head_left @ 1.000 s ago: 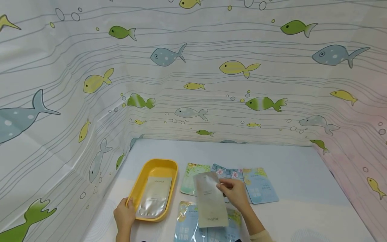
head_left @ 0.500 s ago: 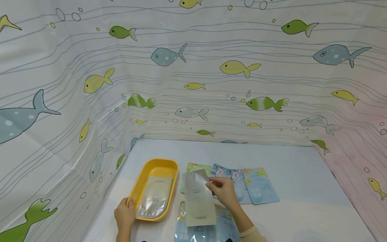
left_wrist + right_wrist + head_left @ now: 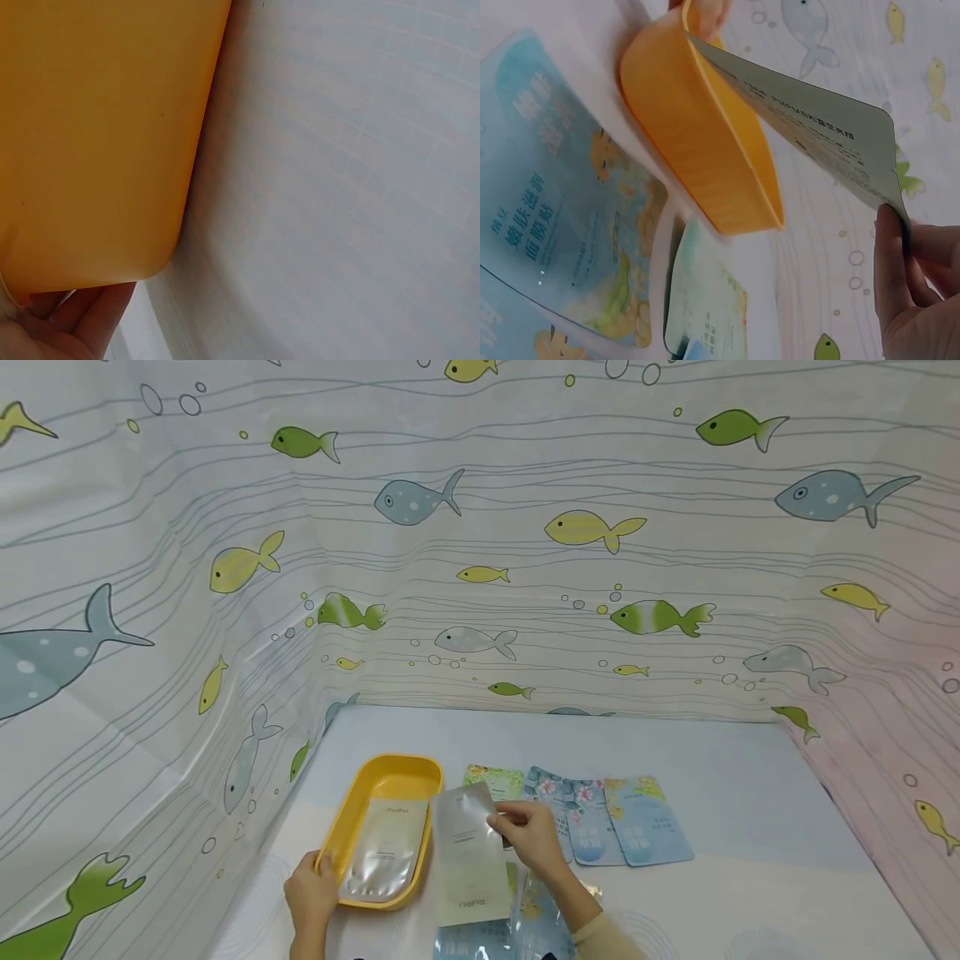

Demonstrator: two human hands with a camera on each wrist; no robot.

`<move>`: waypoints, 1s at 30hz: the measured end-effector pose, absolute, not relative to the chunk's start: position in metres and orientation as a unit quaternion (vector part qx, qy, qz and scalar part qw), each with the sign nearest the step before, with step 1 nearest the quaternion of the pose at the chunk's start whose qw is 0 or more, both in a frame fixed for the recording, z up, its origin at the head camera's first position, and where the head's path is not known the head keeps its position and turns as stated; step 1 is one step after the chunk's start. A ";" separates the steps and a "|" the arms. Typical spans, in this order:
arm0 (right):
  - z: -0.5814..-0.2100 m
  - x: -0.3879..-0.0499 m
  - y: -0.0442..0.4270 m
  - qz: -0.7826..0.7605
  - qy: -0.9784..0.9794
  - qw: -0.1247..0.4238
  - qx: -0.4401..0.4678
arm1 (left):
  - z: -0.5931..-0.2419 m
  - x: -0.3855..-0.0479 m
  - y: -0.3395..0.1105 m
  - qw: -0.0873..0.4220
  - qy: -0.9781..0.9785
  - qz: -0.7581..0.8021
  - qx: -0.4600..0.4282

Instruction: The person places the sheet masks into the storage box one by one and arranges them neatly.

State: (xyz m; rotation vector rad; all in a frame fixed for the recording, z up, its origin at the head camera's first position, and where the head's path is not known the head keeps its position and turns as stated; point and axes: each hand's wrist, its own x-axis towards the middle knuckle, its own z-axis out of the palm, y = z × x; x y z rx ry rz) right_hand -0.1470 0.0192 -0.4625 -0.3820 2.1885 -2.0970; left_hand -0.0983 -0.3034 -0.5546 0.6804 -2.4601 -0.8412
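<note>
My left hand [image 3: 311, 893] grips the near left rim of a yellow tray [image 3: 401, 767]; in the left wrist view its fingers [image 3: 105, 319] reach under the tray's end. Inside the tray lies a silver-and-cream face mask packet [image 3: 386, 847]. A matching face mask packet [image 3: 470, 856] hangs from my right hand [image 3: 532, 839], pinched at its edge between thumb and fingers, just right of the tray. The right wrist view shows this packet [image 3: 817, 127] tilted, its printed back visible. It hides part of the green packet and the blue packets below it.
A green packet [image 3: 495, 779] lies right of the tray. Several blue packets [image 3: 648, 822] overlap further right, and more blue packets [image 3: 543, 914] lie at the near edge, partly behind the right arm. A fish-print sheet [image 3: 480, 610] walls the table [image 3: 720, 793] on three sides.
My right hand has carried the pinched face mask packet leftward, from over the packets to the tray's right side. My left hand and the tray have stayed in place.
</note>
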 end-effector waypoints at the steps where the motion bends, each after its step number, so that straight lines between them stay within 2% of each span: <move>1: -0.460 -0.146 0.017 -0.688 0.714 0.045 -0.124 | -0.555 -0.098 -0.303 0.226 -0.891 -0.306 0.247; 8: -0.460 -0.141 -0.004 -0.718 0.687 0.055 -0.100 | -0.556 -0.098 -0.305 0.234 -0.893 -0.301 0.240; 14: -0.471 -0.143 -0.021 -0.734 0.673 0.053 -0.071 | -0.557 -0.099 -0.304 0.259 -0.893 -0.295 0.222; 20: -0.477 -0.145 -0.031 -0.739 0.669 0.050 -0.061 | -0.558 -0.099 -0.305 0.254 -0.893 -0.295 0.225; 27: -0.478 -0.143 -0.045 -0.732 0.679 0.023 -0.054 | -0.558 -0.099 -0.304 0.254 -0.893 -0.293 0.228; 30: -0.494 -0.148 -0.053 -0.731 0.681 0.014 -0.048 | -0.557 -0.098 -0.304 0.252 -0.894 -0.292 0.228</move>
